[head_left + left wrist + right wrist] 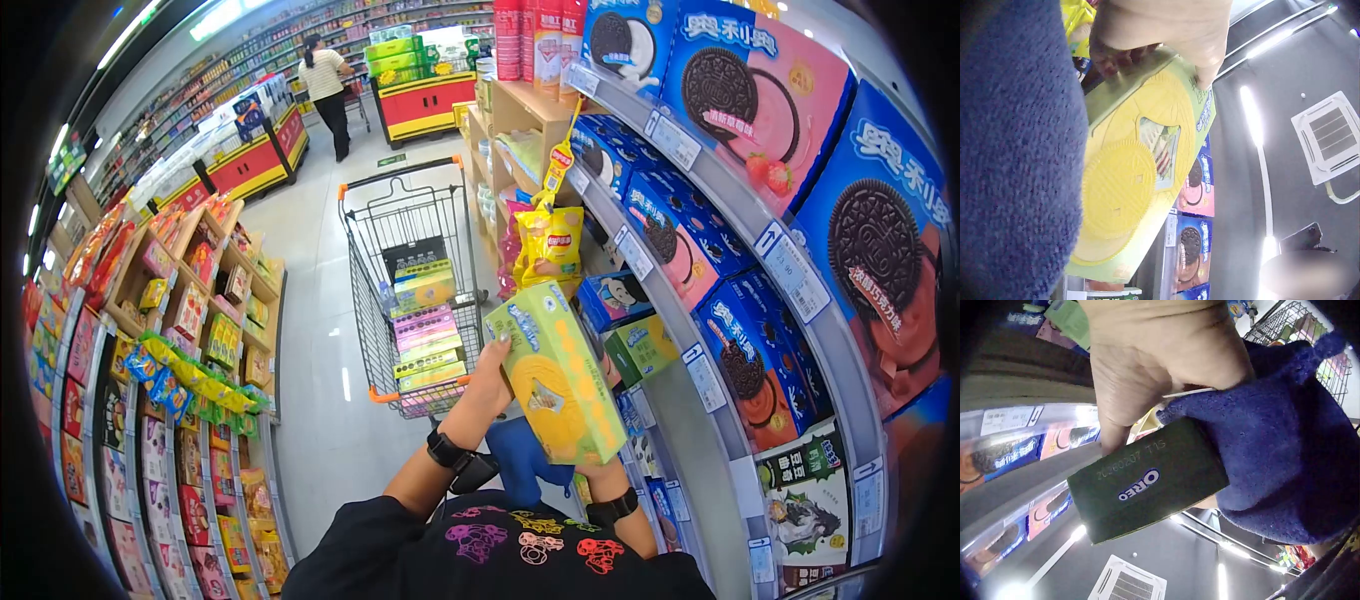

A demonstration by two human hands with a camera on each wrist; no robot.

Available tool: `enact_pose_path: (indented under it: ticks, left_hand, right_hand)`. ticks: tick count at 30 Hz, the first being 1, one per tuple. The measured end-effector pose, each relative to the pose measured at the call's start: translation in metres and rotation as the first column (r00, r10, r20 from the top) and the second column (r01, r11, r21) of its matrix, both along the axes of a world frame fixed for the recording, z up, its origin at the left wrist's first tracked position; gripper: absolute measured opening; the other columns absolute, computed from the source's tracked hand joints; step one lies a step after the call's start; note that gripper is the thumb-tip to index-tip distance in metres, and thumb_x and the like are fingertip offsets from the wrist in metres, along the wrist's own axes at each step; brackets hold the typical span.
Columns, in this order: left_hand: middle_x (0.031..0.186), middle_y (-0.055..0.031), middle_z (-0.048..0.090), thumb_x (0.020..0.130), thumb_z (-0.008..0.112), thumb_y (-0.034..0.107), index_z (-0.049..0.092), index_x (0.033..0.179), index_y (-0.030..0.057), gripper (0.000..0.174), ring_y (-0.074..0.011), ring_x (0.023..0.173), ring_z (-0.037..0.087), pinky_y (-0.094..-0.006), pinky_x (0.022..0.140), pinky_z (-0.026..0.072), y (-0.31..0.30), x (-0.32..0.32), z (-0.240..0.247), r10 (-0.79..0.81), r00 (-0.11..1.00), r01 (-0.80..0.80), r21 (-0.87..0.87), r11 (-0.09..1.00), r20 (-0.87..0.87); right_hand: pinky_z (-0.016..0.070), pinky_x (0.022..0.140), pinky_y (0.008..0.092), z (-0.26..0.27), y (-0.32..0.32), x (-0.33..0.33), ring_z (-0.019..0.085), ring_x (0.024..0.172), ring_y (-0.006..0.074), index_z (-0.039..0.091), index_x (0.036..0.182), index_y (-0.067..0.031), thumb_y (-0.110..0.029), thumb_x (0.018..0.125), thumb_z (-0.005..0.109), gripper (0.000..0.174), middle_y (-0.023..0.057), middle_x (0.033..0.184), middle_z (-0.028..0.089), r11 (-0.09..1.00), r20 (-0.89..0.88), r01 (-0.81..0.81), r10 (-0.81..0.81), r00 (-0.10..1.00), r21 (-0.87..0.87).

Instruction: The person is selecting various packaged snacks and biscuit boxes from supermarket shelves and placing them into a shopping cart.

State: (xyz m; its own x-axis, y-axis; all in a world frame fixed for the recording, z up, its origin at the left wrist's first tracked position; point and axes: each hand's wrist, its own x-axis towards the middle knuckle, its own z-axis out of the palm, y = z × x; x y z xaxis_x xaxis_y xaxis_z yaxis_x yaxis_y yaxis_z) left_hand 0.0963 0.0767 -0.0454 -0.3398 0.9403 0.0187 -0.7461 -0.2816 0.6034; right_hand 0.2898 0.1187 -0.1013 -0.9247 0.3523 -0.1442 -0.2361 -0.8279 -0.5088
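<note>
Left hand, right hand hold yellow-green box (cart near).

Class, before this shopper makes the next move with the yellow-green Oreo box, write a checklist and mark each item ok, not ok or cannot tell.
1. Left hand gripping the Oreo box near its upper end: ok.
2. Right hand supporting the box near its lower end: ok.
3. Shopping cart in front of the person, open at the top: ok; boxes already lie inside.
4. Blue cloth well away from the box: not ok; it hangs right beside the printed end.
5. Date stamp clear in every digit: cannot tell; the print is faint.
6. All faces of the box undamaged: cannot tell; some are hidden.
</note>
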Motion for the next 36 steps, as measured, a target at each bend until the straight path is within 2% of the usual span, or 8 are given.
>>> enact_pose_path:
  ticks: [4, 11, 13, 15, 22, 30, 34, 36]
  left_hand:
    - [0.113, -0.0118, 0.052, 0.089, 0.045, 0.023, 0.033, 0.128, 0.0089, 0.044, -0.0224, 0.1, 0.054, -0.0373, 0.087, 0.0448, -0.026, -0.016, 0.012, 0.011, 0.989, -0.017, 0.04, 0.999, 0.149]
    - [0.114, -0.0104, 0.049, 0.093, 0.039, 0.029, 0.02, 0.136, 0.0154, 0.048, -0.014, 0.094, 0.053, -0.0285, 0.072, 0.0474, -0.111, -0.025, 0.012, 0.312, 0.741, -0.47, -0.129, 0.873, -0.595]
    - [0.121, -0.0101, 0.044, 0.095, 0.032, 0.033, 0.021, 0.137, 0.0124, 0.048, -0.0166, 0.104, 0.048, -0.0301, 0.084, 0.0424, -0.147, -0.027, 0.033, 0.287, 0.853, -0.379, -0.14, 0.915, -0.437]
    - [0.127, -0.0103, 0.04, 0.095, 0.029, 0.037, 0.019, 0.138, 0.0094, 0.052, -0.0182, 0.112, 0.04, -0.0306, 0.093, 0.0345, -0.174, -0.032, 0.028, 0.205, 0.667, -0.41, -0.122, 0.904, -0.717]
    - [0.136, -0.0101, 0.027, 0.089, 0.045, 0.03, 0.007, 0.14, 0.009, 0.067, -0.0206, 0.123, 0.029, -0.032, 0.098, 0.0288, -0.265, -0.027, 0.03, 0.172, 0.913, -0.243, -0.154, 0.958, -0.371]
    - [0.119, -0.0106, 0.043, 0.083, 0.053, 0.016, 0.019, 0.135, 0.0103, 0.062, -0.0194, 0.104, 0.05, -0.0318, 0.082, 0.0445, -0.343, -0.036, 0.011, 0.45, 0.892, -0.451, -0.116, 0.885, -0.034]
    - [0.11, -0.0099, 0.047, 0.083, 0.05, 0.012, 0.024, 0.131, 0.0095, 0.055, -0.0178, 0.093, 0.055, -0.0315, 0.076, 0.0486, -0.364, -0.029, 0.043, 0.569, 0.822, -0.569, 0.017, 0.822, -0.04]
    - [0.124, -0.0126, 0.038, 0.082, 0.053, 0.011, 0.016, 0.136, 0.01, 0.066, -0.0229, 0.112, 0.044, -0.0358, 0.089, 0.0414, -0.37, -0.028, 0.031, 0.464, 0.848, -0.472, 0.035, 0.881, -0.257]
  right_hand:
    - [0.0372, 0.096, 0.0342, 0.019, -0.019, -0.012, 0.048, 0.113, 0.0205, 0.038, 0.125, 0.0013, -0.017, 0.075, 0.066, 0.06, 0.0119, 0.124, 0.047, 0.985, 0.023, -0.018, 0.014, 1.0, 0.173]
    - [0.0397, 0.093, 0.0342, -0.005, -0.089, -0.078, 0.046, 0.112, 0.0204, 0.03, 0.126, 0.0005, -0.03, 0.059, 0.08, 0.089, 0.0087, 0.125, 0.044, 0.855, 0.144, 0.06, -0.155, 0.977, 0.515]
    - [0.0405, 0.092, 0.0351, -0.015, -0.102, -0.091, 0.047, 0.111, 0.0215, 0.03, 0.122, 0.0005, -0.035, 0.057, 0.081, 0.091, 0.0088, 0.122, 0.044, 0.844, 0.126, 0.075, -0.165, 0.978, 0.531]
    - [0.0435, 0.087, 0.0342, -0.005, -0.115, -0.103, 0.05, 0.106, 0.0204, 0.033, 0.119, -0.0007, -0.042, 0.059, 0.077, 0.085, 0.0086, 0.117, 0.047, 0.826, 0.102, 0.066, -0.148, 0.984, 0.56]
    - [0.0422, 0.082, 0.0292, 0.025, -0.197, -0.125, 0.049, 0.098, 0.0143, 0.028, 0.123, 0.001, -0.052, 0.078, 0.057, 0.075, 0.0095, 0.11, 0.049, 0.79, 0.046, 0.034, -0.079, 0.996, 0.612]
    - [0.0296, 0.098, 0.0357, 0.053, -0.281, -0.1, 0.038, 0.118, 0.0271, 0.034, 0.126, 0.0062, -0.028, 0.084, 0.054, 0.057, 0.0186, 0.128, 0.04, 0.086, -0.054, 0.048, 0.069, 0.996, 0.995]
    - [0.0233, 0.102, 0.038, 0.055, -0.29, -0.09, 0.029, 0.125, 0.0338, 0.034, 0.127, 0.0052, -0.03, 0.081, 0.055, 0.062, 0.0219, 0.133, 0.032, -0.118, -0.086, 0.103, 0.14, 0.986, 0.988]
    - [0.0251, 0.101, 0.0388, 0.073, -0.296, -0.093, 0.032, 0.123, 0.0348, 0.034, 0.127, 0.0051, -0.029, 0.081, 0.055, 0.061, 0.0217, 0.13, 0.036, -0.096, -0.086, 0.095, 0.095, 0.992, 0.991]
